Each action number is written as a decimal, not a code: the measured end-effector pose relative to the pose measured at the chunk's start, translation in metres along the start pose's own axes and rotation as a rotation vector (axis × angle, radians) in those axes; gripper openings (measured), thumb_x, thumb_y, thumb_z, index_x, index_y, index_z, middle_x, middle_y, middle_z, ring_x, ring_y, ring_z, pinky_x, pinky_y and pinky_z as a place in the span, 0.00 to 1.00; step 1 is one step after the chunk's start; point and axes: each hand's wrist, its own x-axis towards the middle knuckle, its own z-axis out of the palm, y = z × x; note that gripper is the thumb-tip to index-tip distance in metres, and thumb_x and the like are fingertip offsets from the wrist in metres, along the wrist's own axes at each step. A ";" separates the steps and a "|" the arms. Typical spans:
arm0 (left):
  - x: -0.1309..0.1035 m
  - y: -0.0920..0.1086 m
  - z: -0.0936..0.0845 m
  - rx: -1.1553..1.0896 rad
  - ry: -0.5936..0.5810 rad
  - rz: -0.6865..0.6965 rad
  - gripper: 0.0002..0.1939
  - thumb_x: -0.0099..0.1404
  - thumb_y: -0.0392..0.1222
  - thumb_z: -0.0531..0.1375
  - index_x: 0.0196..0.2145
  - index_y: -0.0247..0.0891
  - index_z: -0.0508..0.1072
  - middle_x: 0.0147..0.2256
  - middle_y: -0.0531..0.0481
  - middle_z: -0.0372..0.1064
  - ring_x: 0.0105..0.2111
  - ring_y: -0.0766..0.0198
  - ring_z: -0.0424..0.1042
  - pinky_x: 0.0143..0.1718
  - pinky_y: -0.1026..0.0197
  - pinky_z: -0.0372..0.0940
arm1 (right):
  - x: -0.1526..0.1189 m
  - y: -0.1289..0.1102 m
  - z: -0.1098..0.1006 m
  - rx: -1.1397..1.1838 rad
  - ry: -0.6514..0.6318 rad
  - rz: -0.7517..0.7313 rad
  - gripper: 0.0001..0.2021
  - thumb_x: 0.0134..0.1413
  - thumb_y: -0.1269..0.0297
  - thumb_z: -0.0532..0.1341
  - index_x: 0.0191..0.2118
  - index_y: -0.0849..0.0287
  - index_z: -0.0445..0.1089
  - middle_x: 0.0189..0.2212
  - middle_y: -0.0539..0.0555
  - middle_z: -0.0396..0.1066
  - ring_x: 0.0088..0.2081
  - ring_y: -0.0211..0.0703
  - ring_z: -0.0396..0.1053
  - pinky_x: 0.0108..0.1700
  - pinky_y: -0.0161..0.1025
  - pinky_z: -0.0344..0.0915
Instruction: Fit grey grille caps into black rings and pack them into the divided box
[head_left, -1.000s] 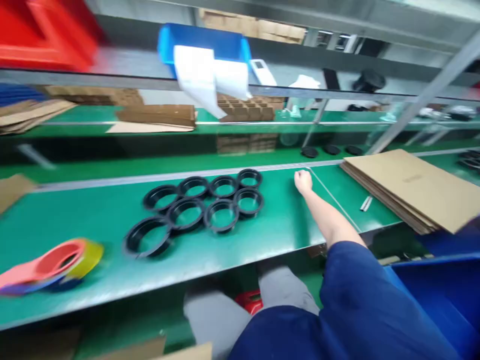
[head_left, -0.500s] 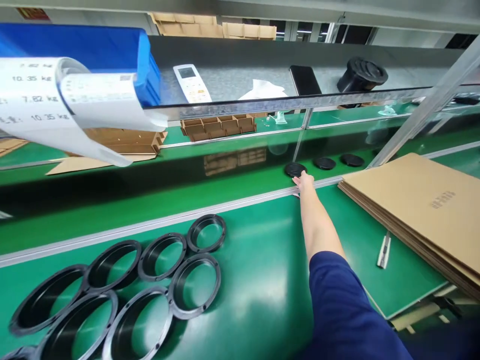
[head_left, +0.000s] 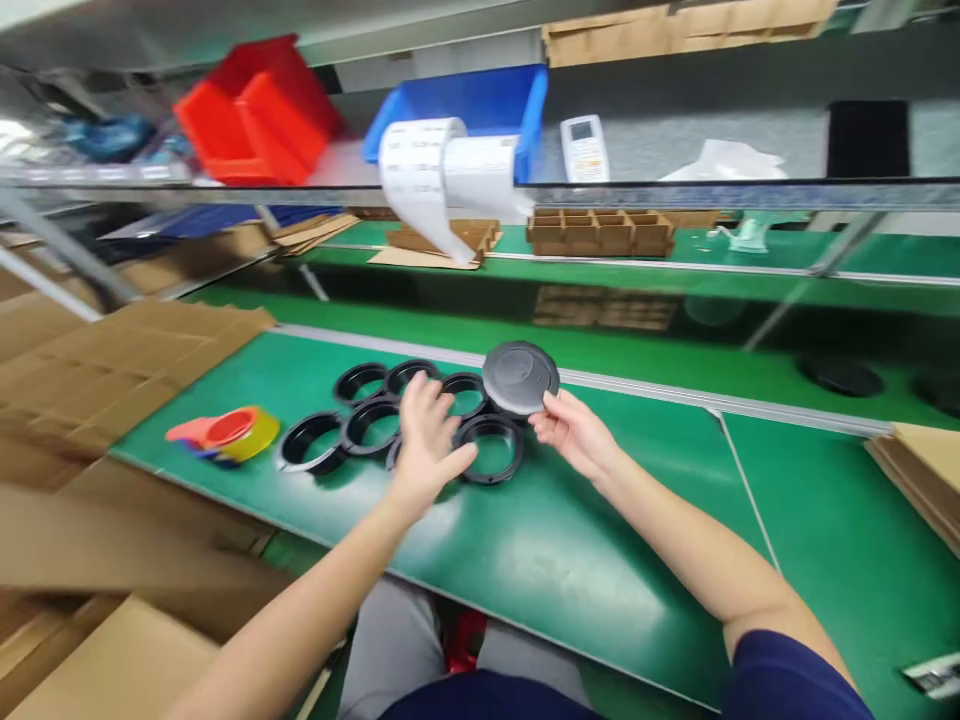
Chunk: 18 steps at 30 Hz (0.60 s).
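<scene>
My right hand (head_left: 571, 432) grips a round black disc (head_left: 520, 377) by its lower right edge, holding it tilted up above the green table (head_left: 555, 580). Fingers apart and empty, my left hand (head_left: 427, 440) hovers over the black rings, hiding part of them. Several rings lie in two rows, among them one at the left (head_left: 311, 443) and one at the right (head_left: 490, 449), just below the disc.
Rolls of tape (head_left: 236, 430) sit at the table's left. Flat cardboard (head_left: 135, 360) lies beyond them, and more cardboard (head_left: 919, 480) at the right. Along the back runs a shelf (head_left: 675, 195) with a blue bin (head_left: 480, 95) and a red bin (head_left: 262, 115). Another black disc (head_left: 840, 375) lies back right.
The view has swung left. My right hand has come back from the rear strip with the disc lifted in it. My left hand has come into view over the rings.
</scene>
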 end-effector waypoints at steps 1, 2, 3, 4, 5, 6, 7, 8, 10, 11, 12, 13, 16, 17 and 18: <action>-0.012 0.001 0.003 -0.114 0.004 -0.057 0.54 0.55 0.55 0.74 0.72 0.54 0.51 0.71 0.43 0.52 0.67 0.47 0.59 0.62 0.47 0.65 | -0.015 0.016 0.017 -0.001 -0.082 0.062 0.18 0.56 0.55 0.74 0.41 0.58 0.68 0.31 0.53 0.79 0.28 0.36 0.76 0.30 0.29 0.77; -0.020 0.002 0.008 -0.249 -0.017 -0.152 0.53 0.53 0.59 0.73 0.71 0.51 0.55 0.69 0.41 0.57 0.65 0.45 0.62 0.58 0.49 0.69 | -0.029 0.029 0.030 -0.008 -0.150 0.125 0.20 0.55 0.52 0.75 0.42 0.58 0.69 0.33 0.54 0.79 0.29 0.37 0.77 0.31 0.31 0.77; -0.026 0.001 0.013 -0.388 -0.050 -0.263 0.50 0.54 0.64 0.71 0.68 0.45 0.60 0.67 0.37 0.61 0.63 0.42 0.66 0.53 0.49 0.72 | -0.041 0.040 0.041 -0.033 -0.199 0.183 0.21 0.55 0.49 0.74 0.43 0.58 0.69 0.35 0.55 0.79 0.30 0.37 0.77 0.33 0.32 0.78; -0.030 0.001 0.017 -0.506 -0.076 -0.363 0.47 0.56 0.68 0.67 0.65 0.38 0.65 0.64 0.33 0.65 0.60 0.39 0.69 0.49 0.48 0.74 | -0.051 0.047 0.048 -0.087 -0.230 0.232 0.23 0.56 0.45 0.73 0.43 0.60 0.70 0.36 0.56 0.79 0.31 0.38 0.77 0.33 0.34 0.78; -0.034 0.002 0.020 -0.584 -0.081 -0.423 0.43 0.58 0.68 0.64 0.61 0.34 0.69 0.61 0.31 0.68 0.59 0.38 0.70 0.47 0.46 0.74 | -0.058 0.050 0.053 -0.173 -0.235 0.257 0.26 0.56 0.40 0.70 0.42 0.61 0.71 0.35 0.58 0.79 0.30 0.39 0.76 0.32 0.36 0.78; -0.037 0.003 0.021 -0.641 -0.061 -0.435 0.39 0.61 0.66 0.62 0.58 0.32 0.71 0.59 0.32 0.70 0.58 0.38 0.71 0.49 0.46 0.74 | -0.063 0.051 0.055 -0.288 -0.202 0.237 0.28 0.57 0.36 0.66 0.40 0.61 0.71 0.33 0.58 0.78 0.29 0.40 0.75 0.31 0.38 0.77; -0.041 0.005 0.021 -0.684 -0.029 -0.416 0.33 0.64 0.62 0.61 0.57 0.33 0.72 0.58 0.34 0.72 0.59 0.41 0.71 0.52 0.45 0.73 | -0.066 0.048 0.055 -0.431 -0.134 0.159 0.30 0.58 0.32 0.63 0.38 0.61 0.71 0.31 0.58 0.76 0.28 0.41 0.74 0.32 0.40 0.77; -0.045 0.007 0.020 -0.713 -0.002 -0.400 0.29 0.66 0.58 0.60 0.56 0.35 0.73 0.57 0.37 0.73 0.60 0.43 0.71 0.56 0.44 0.71 | -0.068 0.044 0.054 -0.595 -0.047 0.022 0.31 0.60 0.30 0.60 0.38 0.60 0.72 0.31 0.58 0.75 0.30 0.43 0.73 0.35 0.43 0.77; -0.052 0.012 0.015 -0.747 -0.001 -0.435 0.25 0.69 0.55 0.59 0.56 0.36 0.73 0.57 0.41 0.74 0.61 0.46 0.69 0.62 0.41 0.66 | -0.068 0.034 0.052 -0.947 0.092 -0.351 0.31 0.62 0.30 0.57 0.44 0.58 0.75 0.39 0.60 0.75 0.41 0.49 0.73 0.48 0.51 0.75; -0.056 0.014 0.012 -0.756 -0.023 -0.481 0.26 0.70 0.57 0.58 0.57 0.36 0.73 0.57 0.42 0.74 0.62 0.46 0.68 0.64 0.39 0.64 | -0.067 0.030 0.051 -1.114 0.104 -0.518 0.31 0.64 0.32 0.55 0.48 0.55 0.76 0.46 0.61 0.73 0.49 0.52 0.71 0.57 0.55 0.70; -0.060 0.015 0.009 -0.763 -0.046 -0.526 0.27 0.71 0.60 0.57 0.57 0.37 0.73 0.58 0.42 0.73 0.63 0.45 0.68 0.65 0.38 0.63 | -0.066 0.027 0.051 -1.263 0.074 -0.633 0.31 0.66 0.33 0.54 0.52 0.53 0.77 0.52 0.62 0.70 0.56 0.55 0.66 0.63 0.59 0.64; -0.064 0.016 0.007 -0.767 -0.064 -0.551 0.29 0.71 0.63 0.56 0.57 0.37 0.74 0.58 0.42 0.73 0.63 0.45 0.67 0.65 0.37 0.62 | -0.064 0.027 0.052 -1.384 0.023 -0.690 0.31 0.68 0.34 0.51 0.55 0.51 0.77 0.57 0.62 0.67 0.60 0.57 0.61 0.67 0.61 0.58; -0.073 0.016 0.001 -0.756 -0.120 -0.510 0.34 0.70 0.69 0.56 0.59 0.40 0.73 0.60 0.44 0.71 0.64 0.46 0.66 0.66 0.38 0.61 | -0.061 0.033 0.055 -1.547 -0.099 -0.662 0.33 0.72 0.36 0.42 0.56 0.49 0.78 0.62 0.60 0.62 0.63 0.58 0.55 0.69 0.62 0.53; -0.075 0.016 -0.001 -0.745 -0.146 -0.493 0.35 0.69 0.70 0.56 0.60 0.42 0.72 0.61 0.44 0.71 0.64 0.45 0.66 0.66 0.37 0.61 | -0.060 0.036 0.056 -1.544 -0.121 -0.642 0.34 0.72 0.37 0.41 0.55 0.49 0.79 0.62 0.60 0.62 0.63 0.58 0.55 0.69 0.62 0.53; -0.076 0.016 -0.003 -0.735 -0.171 -0.485 0.36 0.68 0.71 0.57 0.62 0.43 0.71 0.62 0.44 0.70 0.64 0.44 0.66 0.66 0.36 0.61 | -0.060 0.039 0.057 -1.519 -0.138 -0.631 0.35 0.72 0.36 0.40 0.54 0.49 0.79 0.61 0.60 0.63 0.63 0.57 0.56 0.68 0.61 0.54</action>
